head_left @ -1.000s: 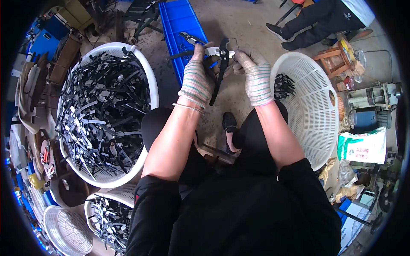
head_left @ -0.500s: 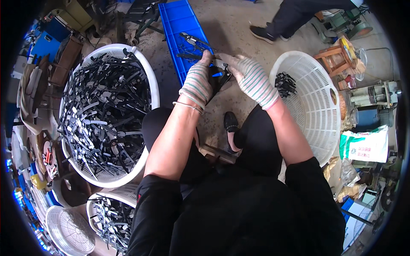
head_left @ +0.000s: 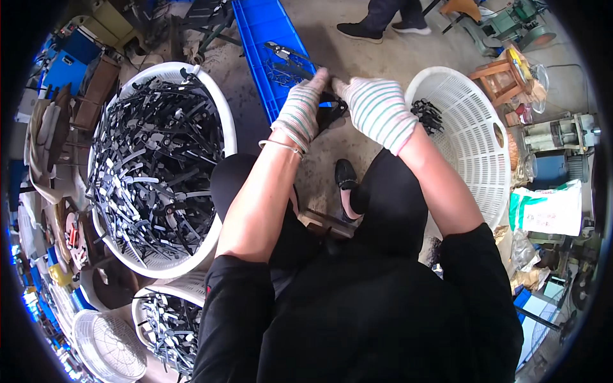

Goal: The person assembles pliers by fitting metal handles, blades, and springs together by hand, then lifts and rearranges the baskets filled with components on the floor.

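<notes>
In front of my knees, both gloved hands meet at a pair of dark pliers (head_left: 331, 113). My left hand (head_left: 299, 113) is closed around them, thumb pointing away from me. The fingers of my right hand (head_left: 382, 113) are bent in against the far end of the pliers; its fingertips are partly hidden. Just beyond lies a long blue tray (head_left: 260, 24), with another tool like pliers (head_left: 288, 53) and a scatter of small metal pieces (head_left: 284, 75) in it.
To the left, a big white basket (head_left: 230, 121) is heaped with dark metal plier parts (head_left: 156, 175); a smaller filled basket (head_left: 139, 313) sits nearer. A white basket (head_left: 476, 150) on the right holds a few black pieces (head_left: 426, 116). A person's legs (head_left: 383, 16) are at the far side.
My right hand has turned and closed in over the pliers, its fingers now bent down. The pliers' jaws show less. The other person's feet have moved left and away.
</notes>
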A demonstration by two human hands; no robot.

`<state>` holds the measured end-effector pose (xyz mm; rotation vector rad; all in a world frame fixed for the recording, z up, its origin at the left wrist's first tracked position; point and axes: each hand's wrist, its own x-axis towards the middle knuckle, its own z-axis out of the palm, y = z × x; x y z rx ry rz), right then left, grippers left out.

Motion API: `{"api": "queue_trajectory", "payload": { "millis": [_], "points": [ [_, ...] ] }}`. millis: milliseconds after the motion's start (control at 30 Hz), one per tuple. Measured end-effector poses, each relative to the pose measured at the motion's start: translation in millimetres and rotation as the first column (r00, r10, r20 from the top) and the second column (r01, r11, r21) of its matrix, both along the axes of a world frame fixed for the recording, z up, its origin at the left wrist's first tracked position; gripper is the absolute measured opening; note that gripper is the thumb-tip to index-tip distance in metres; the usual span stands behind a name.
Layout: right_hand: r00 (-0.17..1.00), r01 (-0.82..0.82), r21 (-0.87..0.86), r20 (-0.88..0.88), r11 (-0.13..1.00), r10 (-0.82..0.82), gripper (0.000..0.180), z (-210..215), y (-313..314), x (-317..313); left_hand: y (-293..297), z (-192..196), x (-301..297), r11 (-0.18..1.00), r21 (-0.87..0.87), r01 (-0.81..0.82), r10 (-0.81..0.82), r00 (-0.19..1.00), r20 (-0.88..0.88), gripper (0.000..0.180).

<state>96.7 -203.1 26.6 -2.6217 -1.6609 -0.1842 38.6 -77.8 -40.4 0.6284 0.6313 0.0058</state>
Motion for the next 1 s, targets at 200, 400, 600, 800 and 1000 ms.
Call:
{"api": "queue_trajectory", "payload": {
  "millis": [200, 400, 600, 800, 1000],
  "points": [
    [0.942, 0.301, 0.825, -0.337, 0.478, -0.012, 0.018, 25.2, -35.4, 12.1, -4.8, 8.4, 1.0, 0.987, -0.001, -0.163, 0.159, 0.962, 0.222, 0.024],
    [0.379, 0.628, 0.299, -0.924, 0.719, 0.052, 0.021, -13.8, -38.8, -43.1, -0.5, 4.0, -15.7, 0.924, 0.012, -0.381, 0.35, 0.86, 0.371, 0.023],
    [0.318, 0.586, 0.311, -0.938, 0.748, 0.14, 0.029, -16.3, -32.9, -51.2, 18.3, 44.0, -46.5, 0.904, -0.269, -0.331, 0.414, 0.831, 0.37, 0.044],
    [0.215, 0.605, 0.255, -0.965, 0.755, 0.153, 0.033, -23.9, -58.6, -26.6, 104.8, 36.4, -111.2, 0.719, -0.252, -0.648, 0.684, 0.592, 0.427, 0.046],
    [0.148, 0.629, 0.231, -0.973, 0.742, 0.178, 0.029, -36.6, -63.0, -13.9, 196.4, 31.8, -163.3, 0.541, 0.041, -0.84, 0.759, 0.509, 0.405, 0.068]
  ]
}}
